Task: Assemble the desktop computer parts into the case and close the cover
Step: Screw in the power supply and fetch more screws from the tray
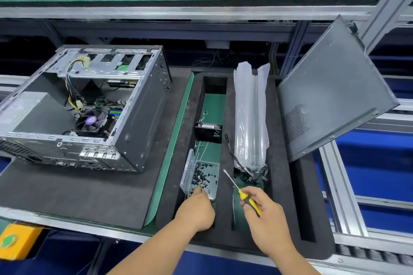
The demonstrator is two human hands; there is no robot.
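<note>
Far to my left, at the bench's near corner, sits a yellow block with a green button [10, 241]. Next comes the computer case [82, 107], lying on a dark foam mat [73, 192] with its open side up. Inside it I see the grey power supply [33, 114], a bundle of yellow and black wires [71, 87] and the cooler fan [91, 121] on the board.

Right of the mat is the black foam tray [174, 163]. In its long left slot a small black fan [207, 130] stands on edge, and nearer to me lies the clear screw box [211, 176], lid propped open on its left, with dark screws [199, 176] heaped inside. My left hand [196, 210] reaches into the box's near end, fingers curled downward among the screws; the fingertips are hidden, so I cannot tell whether they pinch one.

My right hand [266, 210] grips the yellow-and-black handle of the screwdriver [242, 192], fingers wrapped round it, the shaft pointing away and to the left over the tray. Beyond it a clear plastic bag [251, 116] stands in the next slot, black cables [248, 169] trailing at its base. Farthest right, the grey side cover [335, 96] leans tilted against the aluminium frame [384, 6], its lower edge at the tray's right side.
</note>
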